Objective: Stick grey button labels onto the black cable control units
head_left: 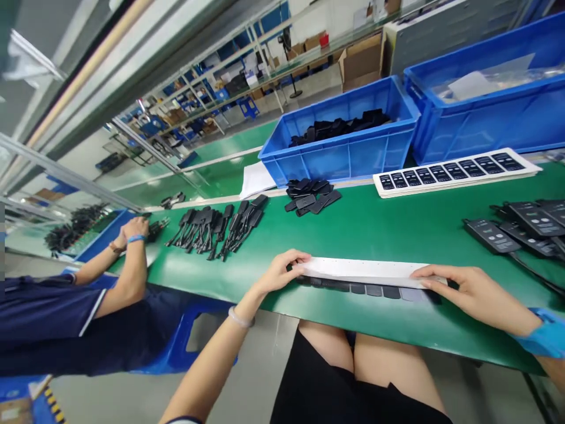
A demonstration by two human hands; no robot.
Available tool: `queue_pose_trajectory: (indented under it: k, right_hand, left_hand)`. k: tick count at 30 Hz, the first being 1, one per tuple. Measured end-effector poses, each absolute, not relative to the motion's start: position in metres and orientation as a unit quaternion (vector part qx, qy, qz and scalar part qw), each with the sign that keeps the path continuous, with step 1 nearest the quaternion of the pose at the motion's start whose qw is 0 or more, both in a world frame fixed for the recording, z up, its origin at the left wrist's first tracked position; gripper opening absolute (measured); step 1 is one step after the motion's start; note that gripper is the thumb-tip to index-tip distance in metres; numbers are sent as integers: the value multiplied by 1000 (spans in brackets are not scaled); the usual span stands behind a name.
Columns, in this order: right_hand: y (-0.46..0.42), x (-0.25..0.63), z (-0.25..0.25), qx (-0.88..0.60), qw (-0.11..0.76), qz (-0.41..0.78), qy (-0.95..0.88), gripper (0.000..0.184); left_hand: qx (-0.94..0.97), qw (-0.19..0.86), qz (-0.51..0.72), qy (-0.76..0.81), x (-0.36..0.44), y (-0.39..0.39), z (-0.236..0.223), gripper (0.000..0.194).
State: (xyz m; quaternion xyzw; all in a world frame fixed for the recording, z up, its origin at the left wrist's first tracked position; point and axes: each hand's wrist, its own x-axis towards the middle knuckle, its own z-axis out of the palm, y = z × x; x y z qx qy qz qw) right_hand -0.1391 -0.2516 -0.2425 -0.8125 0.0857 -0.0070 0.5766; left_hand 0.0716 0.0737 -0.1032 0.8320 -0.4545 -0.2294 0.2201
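My left hand (280, 272) grips the left end of a long white strip (362, 271) lying on the green table (379, 229) near its front edge. My right hand (463, 288) lies with its fingers on the strip's right end. Under the strip runs a row of several dark rectangular labels (375, 290). A white sheet stack with a row of black labels (454, 171) sits further back. Black devices with cables (525, 227) lie at the right.
Two blue bins (344, 153) (485, 118) stand at the table's back, the nearer one holding black parts. A small pile of black parts (311, 195) and a row of black cabled pieces (216, 227) lie left. A co-worker's arm (126, 265) rests at the left.
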Motion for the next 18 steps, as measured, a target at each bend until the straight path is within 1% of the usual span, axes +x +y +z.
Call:
queue_pose_trajectory:
  k: [2,3,4,6,8,10,13,14,16,18]
  right_hand:
    - [-250,-135,-240,-757,648,-4,85,42]
    - [-248,-132,-237,-721,688,-5,84,43]
    - [-246,-129,-233,-685,723,-14,87,45]
    - [-241,-122,-222,-632,767,-53,93,47]
    - [-239,-117,-212,-618,773,-103,102,46]
    - [-237,-113,-205,-638,748,-146,106,46]
    - [-236,-111,-206,-703,681,-180,100,55]
    - [-236,-110,-210,-722,659,-187,92,55]
    - [-239,-105,-223,-741,632,-218,68,47]
    - [-247,-96,-241,-757,608,-231,64,44]
  left_hand:
    - [804,259,-266,-465,71,82,-101,74]
    - [790,301,-288,-450,70,85,-101,93]
    - [798,327,-283,-419,70,88,-102,104]
    - [811,364,-259,-379,70,91,-103,102]
    - [833,394,-194,-336,71,92,-106,94]
    - [836,435,-149,-300,72,92,-110,93]
    - [798,532,-148,-242,74,93,-122,89]
    - [781,562,-147,-228,76,95,-128,89]
    - [745,618,-127,-216,81,97,-143,92]
    - [715,656,-129,-207,91,99,-160,97]
